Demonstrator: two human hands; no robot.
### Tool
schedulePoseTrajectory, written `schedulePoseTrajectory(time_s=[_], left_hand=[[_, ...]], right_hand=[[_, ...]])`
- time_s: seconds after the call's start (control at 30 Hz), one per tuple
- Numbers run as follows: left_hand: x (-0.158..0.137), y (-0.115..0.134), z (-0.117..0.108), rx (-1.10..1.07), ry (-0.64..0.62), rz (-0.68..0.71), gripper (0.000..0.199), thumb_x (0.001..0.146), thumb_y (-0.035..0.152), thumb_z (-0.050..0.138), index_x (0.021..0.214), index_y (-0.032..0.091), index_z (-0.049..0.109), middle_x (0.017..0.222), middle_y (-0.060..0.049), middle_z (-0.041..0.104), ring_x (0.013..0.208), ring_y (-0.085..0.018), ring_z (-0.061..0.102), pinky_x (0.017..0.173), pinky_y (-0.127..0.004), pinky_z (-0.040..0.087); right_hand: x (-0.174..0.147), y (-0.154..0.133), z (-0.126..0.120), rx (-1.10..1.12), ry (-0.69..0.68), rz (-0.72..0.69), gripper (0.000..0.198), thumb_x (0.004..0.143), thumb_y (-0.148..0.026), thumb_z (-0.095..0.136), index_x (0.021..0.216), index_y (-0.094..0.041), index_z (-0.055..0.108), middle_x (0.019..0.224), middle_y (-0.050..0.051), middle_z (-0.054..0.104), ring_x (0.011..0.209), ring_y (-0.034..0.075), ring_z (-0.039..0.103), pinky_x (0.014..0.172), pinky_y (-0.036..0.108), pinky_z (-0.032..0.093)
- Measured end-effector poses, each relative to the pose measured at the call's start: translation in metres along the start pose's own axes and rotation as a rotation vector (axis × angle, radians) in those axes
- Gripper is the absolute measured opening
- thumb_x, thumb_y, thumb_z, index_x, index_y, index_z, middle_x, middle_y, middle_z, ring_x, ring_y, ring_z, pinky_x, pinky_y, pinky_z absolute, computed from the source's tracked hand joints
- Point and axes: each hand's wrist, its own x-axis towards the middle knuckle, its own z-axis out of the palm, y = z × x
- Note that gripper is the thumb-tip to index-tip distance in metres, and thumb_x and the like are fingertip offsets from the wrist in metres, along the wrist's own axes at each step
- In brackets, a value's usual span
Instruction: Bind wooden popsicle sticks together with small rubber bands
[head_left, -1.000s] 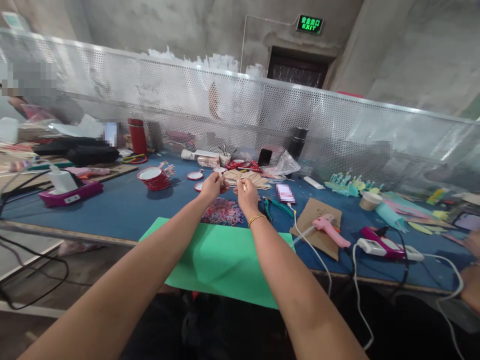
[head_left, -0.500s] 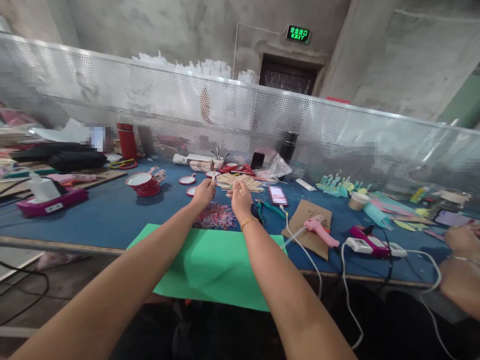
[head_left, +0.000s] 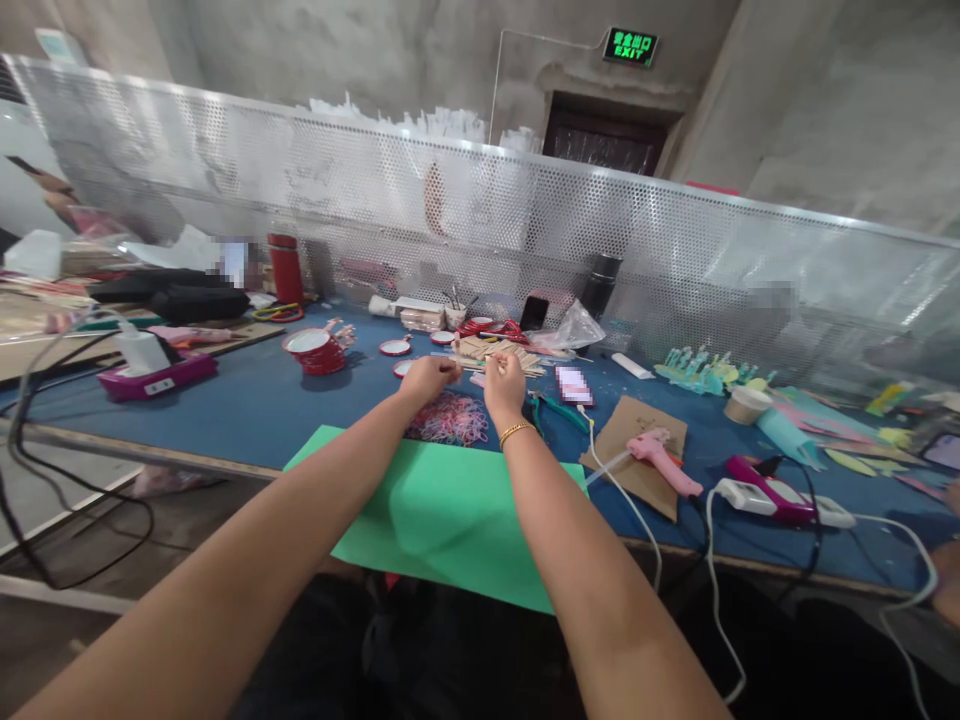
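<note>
Head view shows left hand (head_left: 432, 377) and right hand (head_left: 505, 384) with fingers curled, grasping or not I cannot tell, near tangled bands (head_left: 454, 420); with red-rimmed pieces (head_left: 319, 360) stacked but loose sticks (head_left: 475, 349) heaped, I'd judge the work partway done.

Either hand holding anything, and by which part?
Can't tell: bare left hand and bare right hand are curled, but anything pinched there is too small and blurred to identify.

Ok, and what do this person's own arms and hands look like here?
Both the left arm and right arm show no sleeves within the picture. The left hand and right hand wear no gloves. A gold-coloured bracelet circles the right wrist; none shows on the left. Any rings are too small to tell.
</note>
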Motion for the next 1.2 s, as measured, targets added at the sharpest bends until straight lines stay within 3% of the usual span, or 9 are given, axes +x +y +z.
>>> schedulePoseTrajectory(time_s=[0.13, 0.33, 0.77, 0.9, 1.2], left_hand=[[-0.003, 0.0, -0.001, 0.029, -0.058, -0.029, 0.02, 0.069, 0.036, 0.063, 0.072, 0.02, 0.075, 0.076, -0.003, 0.073, 0.072, -0.018, 0.061, 0.064, -0.024, 0.039], [0.002, -0.01, 0.002, 0.055, -0.099, -0.015, 0.02, 0.07, 0.037, 0.061, 0.069, 0.021, 0.074, 0.068, -0.001, 0.07, 0.066, -0.017, 0.058, 0.06, -0.024, 0.037], [0.001, -0.006, 0.004, 0.056, -0.105, -0.088, 0.026, 0.07, 0.041, 0.061, 0.065, 0.018, 0.073, 0.051, 0.001, 0.057, 0.051, -0.013, 0.043, 0.052, -0.027, 0.027], [0.003, -0.008, 0.005, 0.04, -0.102, -0.091, 0.025, 0.068, 0.041, 0.063, 0.066, 0.019, 0.074, 0.054, 0.0, 0.06, 0.053, -0.013, 0.046, 0.052, -0.026, 0.029], [0.005, -0.011, 0.008, 0.055, -0.075, -0.093, 0.025, 0.068, 0.041, 0.065, 0.071, 0.019, 0.076, 0.058, -0.001, 0.064, 0.061, -0.016, 0.052, 0.056, -0.025, 0.034]], right_hand=[[-0.001, 0.001, -0.001, -0.009, -0.026, 0.014, 0.019, 0.079, -0.038, 0.049, 0.083, -0.025, 0.062, 0.083, 0.0, 0.07, 0.081, 0.018, 0.063, 0.078, 0.029, 0.047], [-0.003, 0.0, -0.002, 0.038, -0.077, -0.008, 0.021, 0.078, -0.039, 0.049, 0.071, -0.025, 0.063, 0.073, -0.002, 0.069, 0.075, 0.016, 0.063, 0.074, 0.027, 0.049], [-0.007, 0.004, 0.005, 0.041, -0.164, -0.125, 0.016, 0.075, -0.036, 0.05, 0.067, -0.023, 0.057, 0.073, -0.001, 0.068, 0.075, 0.017, 0.061, 0.07, 0.025, 0.047], [-0.007, 0.004, 0.004, 0.028, -0.181, -0.15, 0.017, 0.076, -0.036, 0.049, 0.067, -0.023, 0.057, 0.074, -0.001, 0.068, 0.075, 0.017, 0.06, 0.069, 0.025, 0.046], [-0.008, -0.001, -0.003, -0.011, -0.133, -0.056, 0.016, 0.076, -0.034, 0.05, 0.068, -0.023, 0.058, 0.073, -0.001, 0.068, 0.073, 0.016, 0.06, 0.071, 0.026, 0.046]])
